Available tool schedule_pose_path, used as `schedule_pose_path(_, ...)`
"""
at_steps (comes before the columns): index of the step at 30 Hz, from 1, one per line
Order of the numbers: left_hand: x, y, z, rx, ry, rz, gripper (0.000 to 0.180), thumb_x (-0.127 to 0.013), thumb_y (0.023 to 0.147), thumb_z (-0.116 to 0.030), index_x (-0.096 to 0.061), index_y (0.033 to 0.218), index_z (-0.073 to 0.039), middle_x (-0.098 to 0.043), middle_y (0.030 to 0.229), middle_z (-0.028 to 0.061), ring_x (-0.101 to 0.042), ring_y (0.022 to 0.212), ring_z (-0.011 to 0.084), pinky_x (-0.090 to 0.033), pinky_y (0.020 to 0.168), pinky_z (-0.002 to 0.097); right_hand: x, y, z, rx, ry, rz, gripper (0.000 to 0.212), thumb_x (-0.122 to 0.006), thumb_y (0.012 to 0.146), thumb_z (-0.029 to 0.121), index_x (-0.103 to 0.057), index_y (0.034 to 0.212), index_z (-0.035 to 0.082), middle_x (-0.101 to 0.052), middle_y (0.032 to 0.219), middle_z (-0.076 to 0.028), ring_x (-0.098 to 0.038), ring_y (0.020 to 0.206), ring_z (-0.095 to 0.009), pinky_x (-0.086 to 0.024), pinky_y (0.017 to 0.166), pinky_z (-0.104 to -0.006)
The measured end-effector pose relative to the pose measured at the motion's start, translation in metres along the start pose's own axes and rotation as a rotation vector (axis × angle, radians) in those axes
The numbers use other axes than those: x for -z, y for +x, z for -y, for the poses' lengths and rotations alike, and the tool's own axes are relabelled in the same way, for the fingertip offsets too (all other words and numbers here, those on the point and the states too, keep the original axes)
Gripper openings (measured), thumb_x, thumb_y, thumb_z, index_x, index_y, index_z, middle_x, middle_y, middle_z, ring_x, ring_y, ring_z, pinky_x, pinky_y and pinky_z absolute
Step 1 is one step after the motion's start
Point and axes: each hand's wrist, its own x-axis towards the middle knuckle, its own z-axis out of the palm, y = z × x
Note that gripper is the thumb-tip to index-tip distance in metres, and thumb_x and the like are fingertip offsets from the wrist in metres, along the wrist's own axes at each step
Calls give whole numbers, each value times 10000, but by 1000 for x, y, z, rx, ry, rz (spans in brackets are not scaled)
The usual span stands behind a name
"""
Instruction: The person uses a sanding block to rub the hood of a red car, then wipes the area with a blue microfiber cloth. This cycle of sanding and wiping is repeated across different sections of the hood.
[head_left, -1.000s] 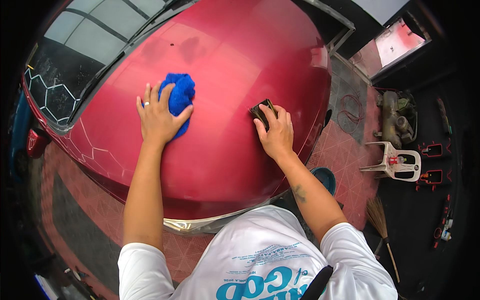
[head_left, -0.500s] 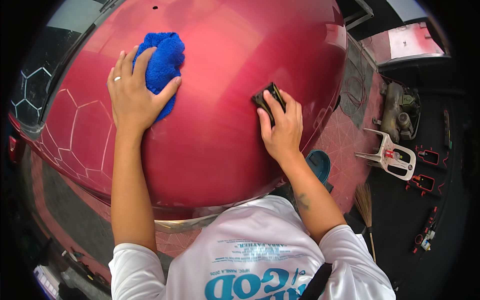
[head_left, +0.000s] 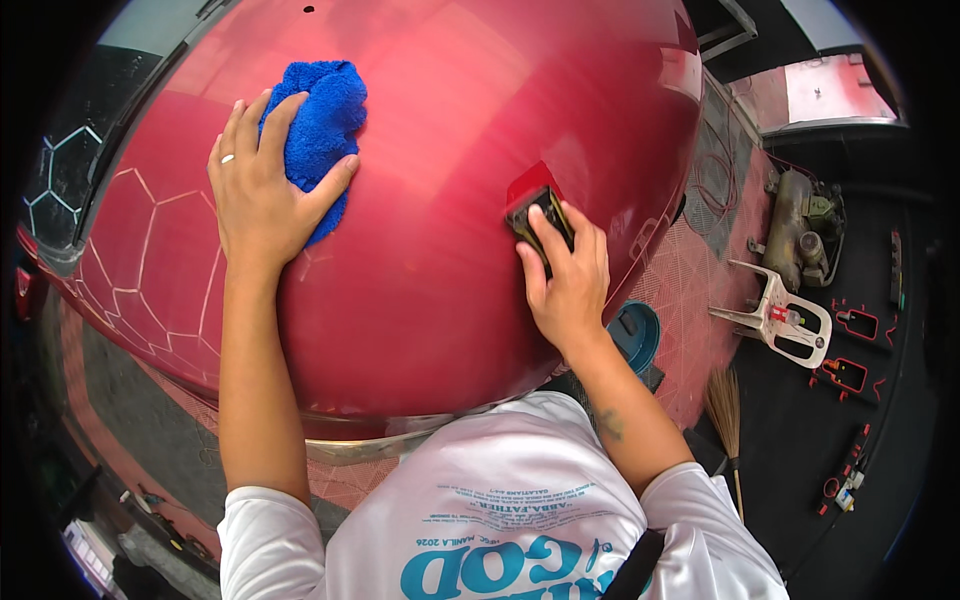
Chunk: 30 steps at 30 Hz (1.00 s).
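My left hand point(head_left: 262, 195) lies on the left part of a red car hood point(head_left: 420, 300), fingers spread over a bunched blue microfiber cloth point(head_left: 325, 115). It holds the cloth against the paint, with the thumb on the near side. Farther right, my right hand point(head_left: 568, 275) grips a small dark block-shaped applicator pad point(head_left: 530, 215) with a yellowish edge, fingers on top and thumb at its left side. The pad's underside is hidden. A brighter red patch point(head_left: 535, 180) shows just beyond the pad; whether it is a reflection or a material, I cannot tell.
White hexagon lines mark the hood's left side, near the windshield point(head_left: 75, 190). To the right are a teal bucket point(head_left: 636, 335), a white plastic chair point(head_left: 790, 325), an air compressor point(head_left: 800, 225) and a broom point(head_left: 725, 410). Red-framed holders point(head_left: 845, 375) stand out against the black surface.
My right hand and the pad have shifted slightly toward me, and the brighter red patch now shows beyond the pad. My left hand stays on the cloth.
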Motion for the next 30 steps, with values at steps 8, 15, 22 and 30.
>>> schedule_pose_path(8,-2,0,3,-11,-7,3,861,-975,909,-606,-713,1622,-201,-651,1718,184,-555,1639,478,-416,1350,659,3,1,0,-102,-17,71,525,-913,1004,201,-792,1515,177,-698,1503,-245,-691,1295,-467,-580,1071,-578)
schedule_pose_path(15,0,1,0,-14,-10,7,850,-970,917,-600,-717,1620,-197,-643,1720,190,-562,1629,462,-420,1346,656,6,-7,0,-78,-15,60,515,-910,1010,204,-793,1511,184,-694,1502,-248,-676,1328,-470,-576,1095,-579)
schedule_pose_path(22,1,0,-1,12,1,17,856,-974,917,-586,-707,1633,-199,-647,1710,186,-568,1622,453,-421,1349,641,8,-9,3,-74,-17,93,546,-909,1011,217,-780,1541,198,-679,1530,-245,-674,1345,-456,-566,1104,-572)
schedule_pose_path(30,2,1,-1,8,0,13,853,-969,925,-584,-700,1634,-193,-643,1714,184,-568,1622,451,-419,1351,640,11,-8,3,-32,-20,67,551,-920,998,222,-778,1528,181,-689,1535,-243,-677,1344,-452,-568,1094,-572)
